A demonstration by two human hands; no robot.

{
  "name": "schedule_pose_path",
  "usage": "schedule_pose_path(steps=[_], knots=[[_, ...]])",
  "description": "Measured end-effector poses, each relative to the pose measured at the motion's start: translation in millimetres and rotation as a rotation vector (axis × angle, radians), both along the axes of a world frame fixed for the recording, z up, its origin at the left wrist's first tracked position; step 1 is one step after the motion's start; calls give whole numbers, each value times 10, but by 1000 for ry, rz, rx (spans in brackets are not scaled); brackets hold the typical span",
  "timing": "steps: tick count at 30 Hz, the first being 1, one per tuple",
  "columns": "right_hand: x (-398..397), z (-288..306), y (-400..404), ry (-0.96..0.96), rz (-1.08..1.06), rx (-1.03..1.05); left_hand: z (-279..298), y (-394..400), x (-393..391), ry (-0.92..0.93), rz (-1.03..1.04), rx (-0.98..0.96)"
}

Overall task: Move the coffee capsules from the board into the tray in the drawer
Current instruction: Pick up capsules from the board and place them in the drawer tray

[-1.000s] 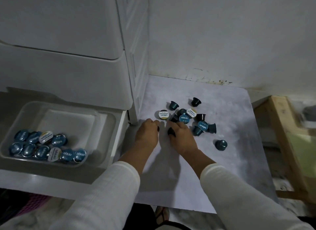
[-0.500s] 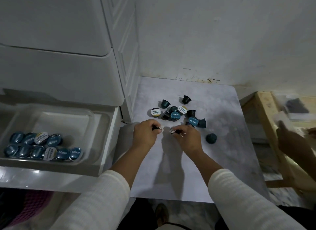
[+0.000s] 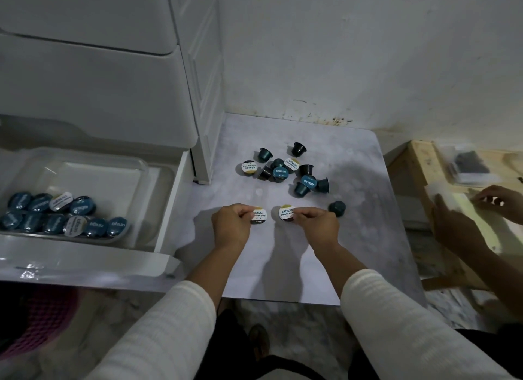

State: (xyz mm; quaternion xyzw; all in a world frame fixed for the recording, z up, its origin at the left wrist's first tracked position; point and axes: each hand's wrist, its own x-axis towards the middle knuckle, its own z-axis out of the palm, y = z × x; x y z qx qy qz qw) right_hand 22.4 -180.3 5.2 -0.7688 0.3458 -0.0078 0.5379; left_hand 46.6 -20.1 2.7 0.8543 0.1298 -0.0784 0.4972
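Observation:
My left hand (image 3: 230, 227) pinches a white-lidded capsule (image 3: 259, 216) above the pale board (image 3: 283, 266), lid facing up. My right hand (image 3: 317, 224) holds a second white-lidded capsule (image 3: 285, 212) the same way, close beside the first. Beyond my hands lies a loose pile of several dark teal and black capsules (image 3: 285, 169), with one teal capsule (image 3: 337, 208) lying apart to the right. At the left, a clear tray (image 3: 135, 170) in the open white drawer (image 3: 93, 269) holds several capsules (image 3: 62, 217) in rows along its near side.
A white drawer cabinet (image 3: 113, 68) stands at the left of the board, and a stained white wall runs behind. At the right edge another person's hands (image 3: 464, 224) work over a wooden crate (image 3: 418, 164) with a dark packet. A pink mesh item (image 3: 36, 317) lies under the drawer.
Both hands picked a capsule each from the near edge of the pile and pulled back toward me, turning the white lids up. Another person's hands came into view at the right.

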Motion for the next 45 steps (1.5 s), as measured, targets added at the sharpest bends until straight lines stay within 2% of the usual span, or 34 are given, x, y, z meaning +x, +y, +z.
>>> schedule_pose_path(steps=[5,10,16,23,28,32,38,45], knots=[[-6,100,40,-27,-88,170,133,-7,-35,14,98,-85],[166,541,122,-154,-21,301,560,32,62,-77,63,-153],[344,1240,355,-235,198,252,1213,448,279,-229,-49,-160],[431,1644,930,-189,544,161,1605,1518,385,-260,-242,77],[618,1593,1541,-128,753,80,1621,2218,508,-170,-443,236],[787,1413,2077,-64,824,46,1465,2654,735,-85,-633,334],[984,1184,2666,54,807,-47,1172,3049,1090,-4,-853,325],[1115,950,2977,173,785,-191,824,3199,1294,41,-902,283]])
